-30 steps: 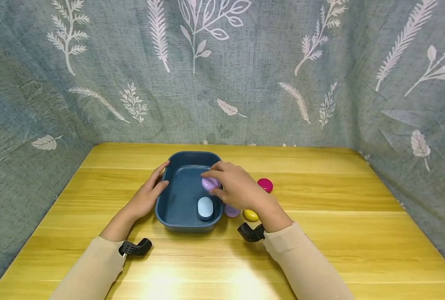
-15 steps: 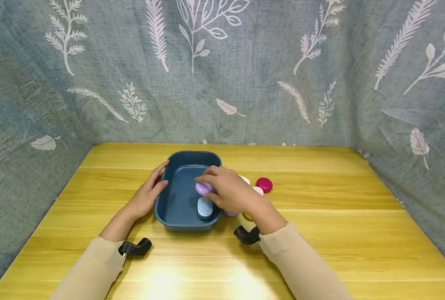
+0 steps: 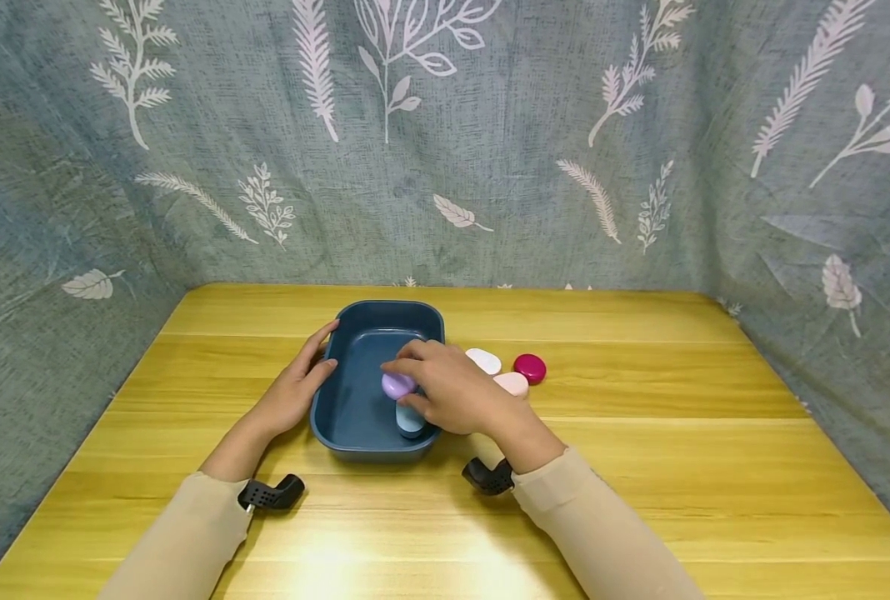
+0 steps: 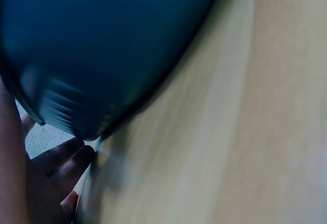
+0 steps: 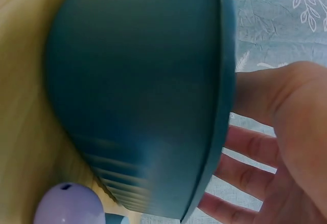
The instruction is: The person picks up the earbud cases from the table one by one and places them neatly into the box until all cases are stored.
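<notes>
A dark blue, deep rectangular container [image 3: 362,408] with rounded corners stands on the table. My left hand [image 3: 289,398] rests against its left side, the thumb at the rim and the fingers along the outer wall. Over the container's right half, my right hand [image 3: 456,385] pinches a glossy purple rounded piece [image 3: 396,385] between thumb and fingers. Below it, inside the container, lies a light-blue oval piece [image 3: 410,421], partly covered by the right thumb. In the right wrist view the container wall hides the pinched piece and the fingertips.
Right of the container lie a white oval piece [image 3: 483,361], a pale pink oval one [image 3: 512,384] and a crimson round one [image 3: 530,368]. Another purple piece [image 5: 70,204], with a small slot, shows outside the container in the right wrist view. A patterned cloth [image 3: 445,208] hangs behind the table.
My right hand has moved left and slightly nearer with the purple piece, which now overlaps the light-blue one in view. The white and pale pink pieces have come into sight. The left hand stays put.
</notes>
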Tool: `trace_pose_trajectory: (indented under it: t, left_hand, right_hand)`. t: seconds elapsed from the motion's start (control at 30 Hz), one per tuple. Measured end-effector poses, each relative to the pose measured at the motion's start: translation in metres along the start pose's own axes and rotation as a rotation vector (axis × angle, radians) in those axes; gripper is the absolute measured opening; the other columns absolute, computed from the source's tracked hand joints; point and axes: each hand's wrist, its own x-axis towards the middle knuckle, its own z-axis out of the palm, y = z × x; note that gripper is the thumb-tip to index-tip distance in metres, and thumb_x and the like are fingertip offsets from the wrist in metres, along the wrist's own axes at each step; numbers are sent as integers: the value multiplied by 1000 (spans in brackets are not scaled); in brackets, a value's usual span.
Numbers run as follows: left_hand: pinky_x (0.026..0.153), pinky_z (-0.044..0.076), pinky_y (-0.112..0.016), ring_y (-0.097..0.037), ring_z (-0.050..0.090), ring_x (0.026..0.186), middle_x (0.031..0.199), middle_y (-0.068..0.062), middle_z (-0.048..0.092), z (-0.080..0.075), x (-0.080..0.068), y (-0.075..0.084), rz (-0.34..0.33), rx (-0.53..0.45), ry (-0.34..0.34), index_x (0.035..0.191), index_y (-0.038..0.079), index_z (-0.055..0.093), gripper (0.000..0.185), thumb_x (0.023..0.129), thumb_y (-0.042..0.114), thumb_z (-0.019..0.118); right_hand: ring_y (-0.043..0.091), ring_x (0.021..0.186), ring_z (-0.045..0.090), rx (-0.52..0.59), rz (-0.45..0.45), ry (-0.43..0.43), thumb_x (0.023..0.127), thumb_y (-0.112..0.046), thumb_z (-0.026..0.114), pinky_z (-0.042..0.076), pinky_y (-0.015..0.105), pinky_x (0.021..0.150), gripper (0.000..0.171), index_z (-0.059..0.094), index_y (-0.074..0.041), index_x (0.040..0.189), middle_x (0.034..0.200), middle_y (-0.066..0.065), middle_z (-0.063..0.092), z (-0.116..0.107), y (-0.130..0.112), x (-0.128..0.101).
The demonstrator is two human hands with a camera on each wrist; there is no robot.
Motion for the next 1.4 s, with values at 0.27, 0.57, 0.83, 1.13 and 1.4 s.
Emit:
trace_pose_trajectory:
  t: [0.27,0.57,0.83,1.13,1.4]
  left_hand:
    - [118,35,-66,-44,34,152,168,-21,28,0,-1,0,-2,-18,-5,165,42,15,59,114,29,39]
    - [118,36,-65,-44,38,150,166,-21,31,0,0,0,11,-23,-2,165,42,16,59,113,29,40]
    - [118,36,-66,-44,36,151,167,-21,30,0,0,-1,7,-16,-2,165,42,16,59,113,29,40]
    - [118,36,-65,-43,38,150,166,-21,32,-1,0,-1,6,-8,-1,165,44,16,58,113,32,39]
    - [118,35,-66,-44,38,150,166,-21,31,-1,0,0,9,-19,-7,165,43,15,58,113,31,39]
  right_hand:
    - [21,118,62,-32,0,-27,99,-29,73,51,43,99,45,65,-19,142,133,3,64,6,-6,2]
    - [19,116,64,-30,-5,-49,98,-31,73,50,44,100,47,64,-19,143,133,2,63,13,-9,4]
    - [22,109,66,-19,-40,-38,98,-30,73,55,39,97,46,65,-17,142,133,3,63,18,-11,4]
    - [20,116,65,9,-58,-49,98,-27,74,55,33,101,47,64,-14,142,134,1,63,18,-14,5]
    - [19,118,65,-2,-83,-55,98,-26,74,54,33,104,45,66,-14,141,135,-1,64,19,-15,6]
